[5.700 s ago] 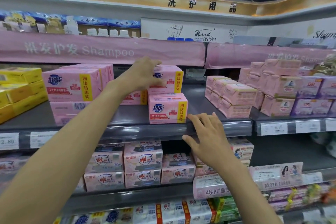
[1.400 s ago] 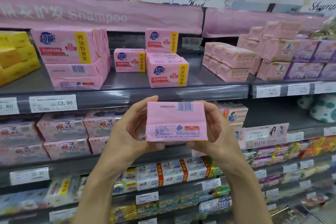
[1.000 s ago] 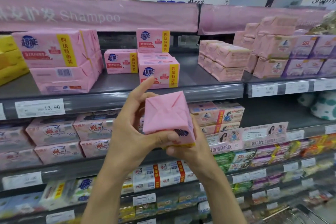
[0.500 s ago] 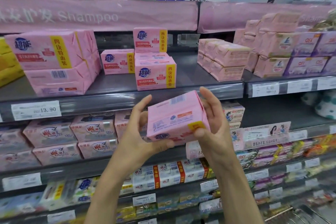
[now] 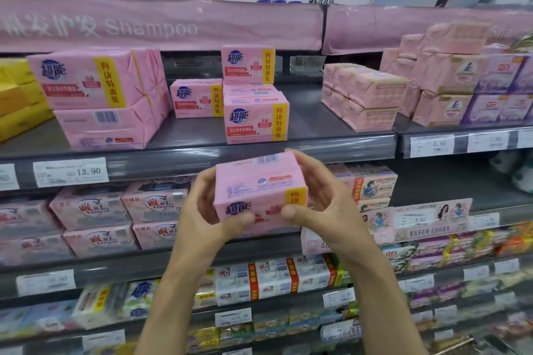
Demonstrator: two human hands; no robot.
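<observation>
A wall of grey store shelving is seen across the whole view, hung at the top with a long pink banner marked "Shampoo". On the upper shelf, a tall stack of large pink soap packs is placed at the left, with yellow packs beside it at the edge of the view. Pale pink bundles are stacked towards the right. Between these, smaller pink packs of the same brand are grouped, the front one being set close to the shelf lip. The lower shelves are filled with rows of pink and white soap packs.

A pink soap pack is held in the air in front of the shelving, just below the lip of the upper shelf and under the front shelved pack. It is tilted, so that its barcode face is turned upward and its branded face is turned down and towards the camera.

The pack is gripped at its left end by the left hand and at its right end by the right hand. The fingers of both hands are curled round the pack's ends, with both thumbs pressed against the branded face.

A price tag reading 13.90 is fixed to the shelf lip at the left.
</observation>
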